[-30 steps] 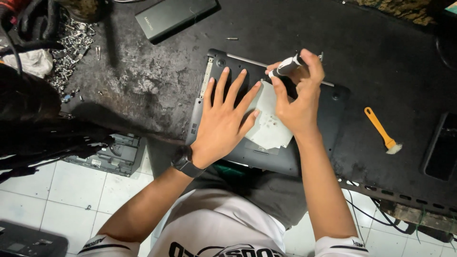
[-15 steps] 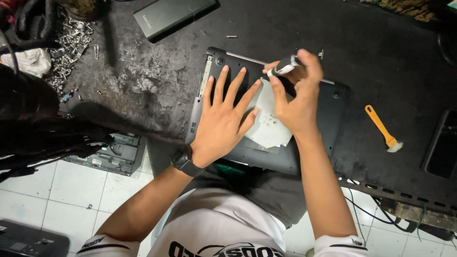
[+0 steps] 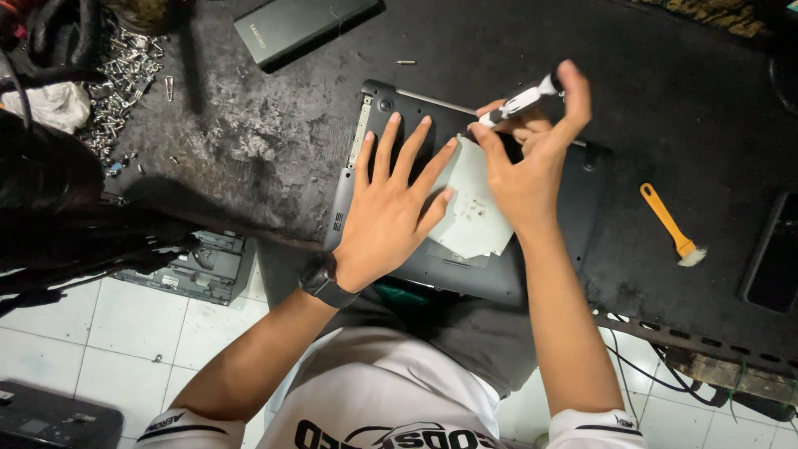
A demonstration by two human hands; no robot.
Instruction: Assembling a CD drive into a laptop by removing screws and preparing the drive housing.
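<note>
Head view: we see left hand point(image 3: 391, 216) splayed flat on upturned laptop point(image 3: 573, 208), grasping nothing, pinning it to dark bench point(image 3: 249, 141). Right hand point(image 3: 528, 162) clenched round screwdriver point(image 3: 519, 101), tip down at laptop's far edge. Pale sheet point(image 3: 474, 208) beside hands collects tiny screws (kept close). Orange brush point(image 3: 669, 224) lies apart.
</note>
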